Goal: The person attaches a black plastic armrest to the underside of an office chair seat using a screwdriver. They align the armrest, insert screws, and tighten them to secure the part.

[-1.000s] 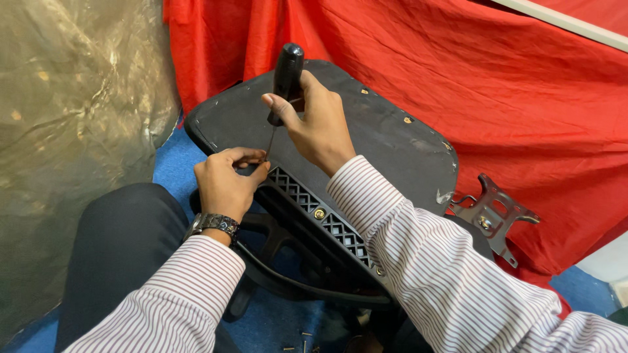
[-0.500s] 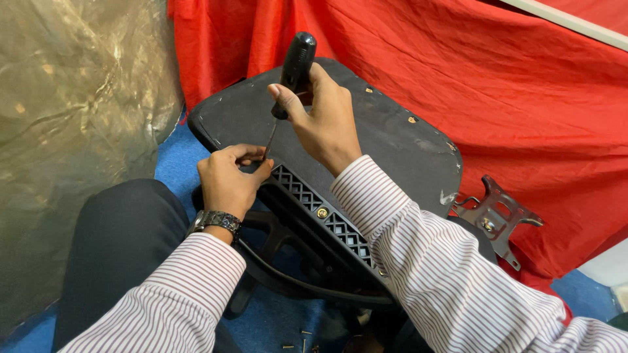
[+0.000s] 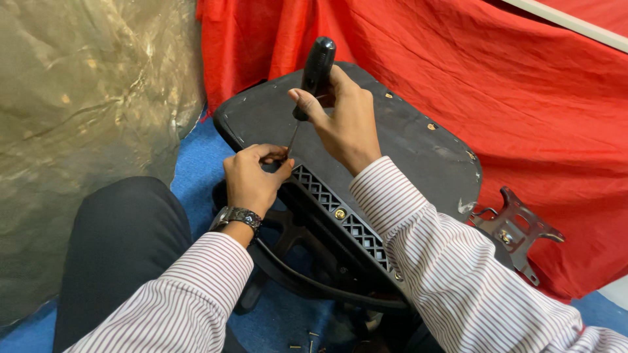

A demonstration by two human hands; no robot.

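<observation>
A red cloth (image 3: 523, 98), creased and hanging in folds, fills the space behind and to the right of the fingers (image 3: 304, 104). Well off to their left, a crinkled sheet of dull gold foil (image 3: 78, 117) covers that whole side. Below it and to the lower left of the fingers, a strip of blue floor (image 3: 196, 163) shows, and a knee in dark trousers (image 3: 124, 242) lies across it. Far to the lower right of the fingers, a flat grey metal bracket (image 3: 517, 229) with holes and a brass-coloured fastener lies against the red cloth. A few small loose screws (image 3: 307, 340) lie on the blue floor well below the fingers, at the bottom edge.
</observation>
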